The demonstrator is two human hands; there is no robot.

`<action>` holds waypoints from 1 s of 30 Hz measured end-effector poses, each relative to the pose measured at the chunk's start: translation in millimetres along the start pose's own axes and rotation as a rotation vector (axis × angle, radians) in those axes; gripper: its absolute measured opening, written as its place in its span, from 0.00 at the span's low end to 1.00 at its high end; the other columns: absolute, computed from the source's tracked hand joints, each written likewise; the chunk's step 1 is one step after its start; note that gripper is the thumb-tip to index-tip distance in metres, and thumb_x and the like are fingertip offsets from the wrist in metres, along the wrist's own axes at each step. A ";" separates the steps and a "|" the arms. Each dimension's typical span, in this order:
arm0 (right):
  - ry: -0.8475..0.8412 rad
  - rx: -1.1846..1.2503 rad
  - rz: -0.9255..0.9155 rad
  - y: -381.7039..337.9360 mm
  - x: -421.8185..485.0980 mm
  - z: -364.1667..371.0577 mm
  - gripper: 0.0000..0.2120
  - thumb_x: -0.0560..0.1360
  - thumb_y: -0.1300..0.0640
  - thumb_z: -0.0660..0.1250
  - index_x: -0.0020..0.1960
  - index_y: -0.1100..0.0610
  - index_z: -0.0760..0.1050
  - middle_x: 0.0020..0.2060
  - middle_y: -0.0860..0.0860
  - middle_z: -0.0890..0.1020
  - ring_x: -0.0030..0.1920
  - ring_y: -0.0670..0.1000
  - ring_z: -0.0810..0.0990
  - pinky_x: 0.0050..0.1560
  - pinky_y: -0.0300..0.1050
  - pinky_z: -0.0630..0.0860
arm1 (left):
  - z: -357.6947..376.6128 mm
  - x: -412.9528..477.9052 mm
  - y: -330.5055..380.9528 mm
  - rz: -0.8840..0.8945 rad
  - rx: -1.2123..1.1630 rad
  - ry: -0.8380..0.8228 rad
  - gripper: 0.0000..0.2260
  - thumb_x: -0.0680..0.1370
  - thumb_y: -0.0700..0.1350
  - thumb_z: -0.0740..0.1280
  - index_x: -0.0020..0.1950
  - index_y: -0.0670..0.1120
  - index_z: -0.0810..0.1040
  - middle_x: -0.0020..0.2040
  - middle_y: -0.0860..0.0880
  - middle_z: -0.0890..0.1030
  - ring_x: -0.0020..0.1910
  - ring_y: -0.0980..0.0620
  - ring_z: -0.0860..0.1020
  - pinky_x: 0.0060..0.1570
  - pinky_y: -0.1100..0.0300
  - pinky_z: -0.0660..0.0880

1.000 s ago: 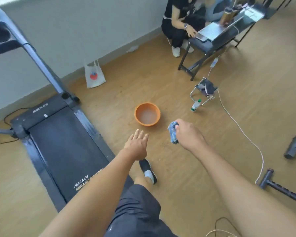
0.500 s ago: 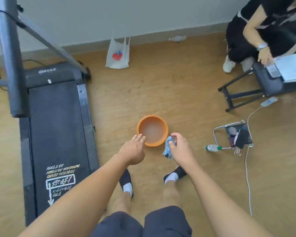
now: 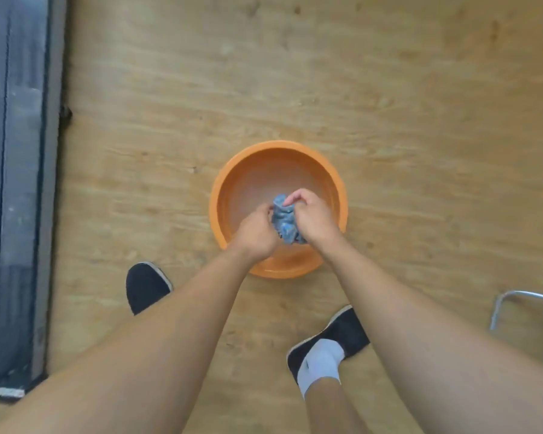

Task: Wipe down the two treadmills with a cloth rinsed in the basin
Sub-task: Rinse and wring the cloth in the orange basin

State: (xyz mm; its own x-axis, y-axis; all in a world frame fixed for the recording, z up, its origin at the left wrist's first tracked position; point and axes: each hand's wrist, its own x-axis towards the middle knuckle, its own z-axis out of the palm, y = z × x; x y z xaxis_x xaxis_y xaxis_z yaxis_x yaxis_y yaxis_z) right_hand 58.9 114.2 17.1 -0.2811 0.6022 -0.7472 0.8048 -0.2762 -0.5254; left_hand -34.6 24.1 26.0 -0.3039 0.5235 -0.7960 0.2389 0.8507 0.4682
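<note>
Rinsing is the step being carried out: the orange basin [image 3: 278, 148] is sitting on the wooden floor [image 3: 420, 104], well apart from the treadmill [image 3: 19, 183] that is lying along the floor's left edge. The left hand [image 3: 257, 233] and the right hand [image 3: 315, 219] are each clamping curled fingers on the bunched blue cloth [image 3: 283, 219], holding it between them over the basin's middle; whether it is touching water I cannot tell. By my judgement, the next move is calling for a firm wring over the basin before carrying the cloth to the treadmill.
</note>
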 end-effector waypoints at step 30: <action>0.253 -0.168 -0.097 75.0 70.6 73.2 0.08 0.79 0.60 0.68 0.55 0.48 0.81 0.57 0.50 0.80 0.60 0.54 0.76 0.64 0.51 0.74 | 31.1 77.2 -52.8 -0.020 -0.113 0.454 0.07 0.80 0.40 0.70 0.46 0.48 0.73 0.42 0.48 0.81 0.42 0.44 0.79 0.44 0.53 0.75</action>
State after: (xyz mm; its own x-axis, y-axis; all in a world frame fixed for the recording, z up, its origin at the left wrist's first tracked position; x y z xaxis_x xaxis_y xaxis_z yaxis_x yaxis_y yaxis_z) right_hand 61.2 81.2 -104.9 -0.2383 0.7928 -0.5609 0.8617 -0.0937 -0.4987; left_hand -42.0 18.1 -72.1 -0.6865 0.4535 -0.5684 0.1349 0.8476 0.5132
